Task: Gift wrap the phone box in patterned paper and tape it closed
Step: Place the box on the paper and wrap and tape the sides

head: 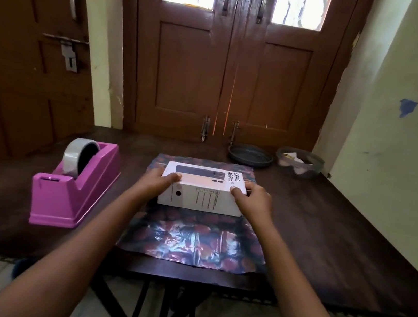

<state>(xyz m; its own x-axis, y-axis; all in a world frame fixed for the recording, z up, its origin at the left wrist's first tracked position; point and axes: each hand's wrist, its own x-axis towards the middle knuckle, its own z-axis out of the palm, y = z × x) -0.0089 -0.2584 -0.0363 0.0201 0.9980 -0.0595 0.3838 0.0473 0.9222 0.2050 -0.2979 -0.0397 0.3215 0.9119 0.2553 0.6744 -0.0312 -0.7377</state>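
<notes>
Both hands hold a white phone box on patterned paper.

Head view: the white rectangular cardboard phone box (202, 188) lies flat on the far half of a glossy dark sheet of wrapping paper with a reddish pattern (194, 240), its long side running left to right and its printed top facing up. The left hand (157, 181) grips the box's left end and the right hand (253, 200) grips its right end, each with the thumb on the top edge and the fingers curled round the end. The paper lies spread on the dark wooden table (327, 230), its near half uncovered and shining. To the left, apart from the paper, stands a pink plastic tape dispenser (70, 192) carrying a roll of clear tape (79, 156). At the table's far edge sit a dark round dish (250, 156) and a clear plastic bowl (299, 162), side by side before a brown wooden double door (230, 80).
</notes>
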